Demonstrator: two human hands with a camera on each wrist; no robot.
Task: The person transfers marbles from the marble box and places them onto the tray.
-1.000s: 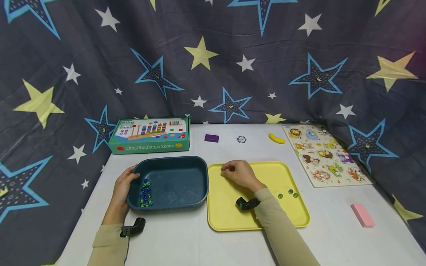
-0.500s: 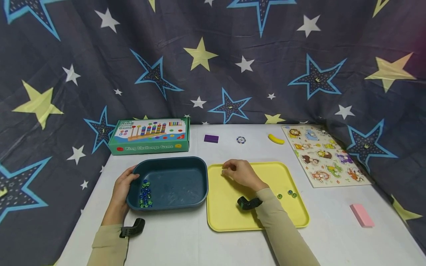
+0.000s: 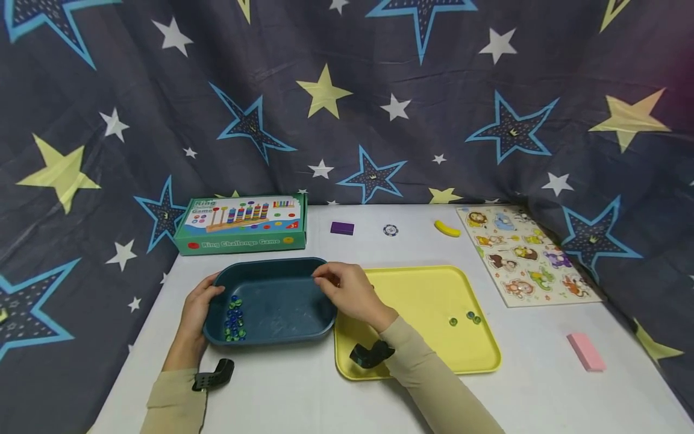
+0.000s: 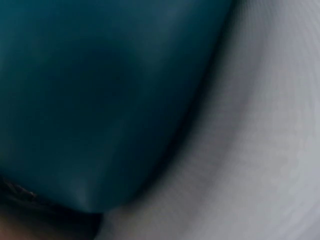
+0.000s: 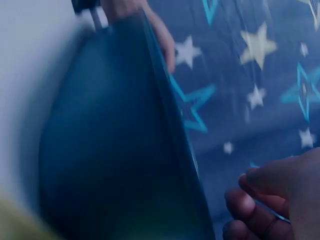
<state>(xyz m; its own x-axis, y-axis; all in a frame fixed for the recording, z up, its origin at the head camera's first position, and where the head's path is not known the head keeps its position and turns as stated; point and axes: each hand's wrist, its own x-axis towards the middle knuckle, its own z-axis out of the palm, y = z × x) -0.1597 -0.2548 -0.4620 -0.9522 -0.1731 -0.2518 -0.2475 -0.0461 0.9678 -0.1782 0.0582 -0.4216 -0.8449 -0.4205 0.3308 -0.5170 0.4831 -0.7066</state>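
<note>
My left hand (image 3: 196, 306) grips the left end of a dark teal plastic basin (image 3: 287, 301), fingers over its rim. Several blue and green glass marbles (image 3: 235, 319) lie in the left part of the basin. My right hand (image 3: 351, 293) is above the basin's right rim, its thumb and fingertips pinched together on a small marble that the fingers mostly hide. In the right wrist view those curled fingers (image 5: 245, 200) are beside the basin's wall (image 5: 115, 125). Beside the basin, a yellow tray (image 3: 417, 355) has 3 greenish marbles (image 3: 470, 315) toward its right side.
A green Ring Challenge Game box (image 3: 244, 241) stands behind the basin. Along the back lie a purple block (image 3: 342, 228), a poker chip (image 3: 390, 230) and a yellow toy banana (image 3: 447, 228). An animal puzzle board (image 3: 526, 259) and a pink block (image 3: 587, 352) are at right.
My right hand stayed at the tray's far left, then moved left over the basin's right rim, fingers still pinched. The left hand keeps its grip on the basin.
</note>
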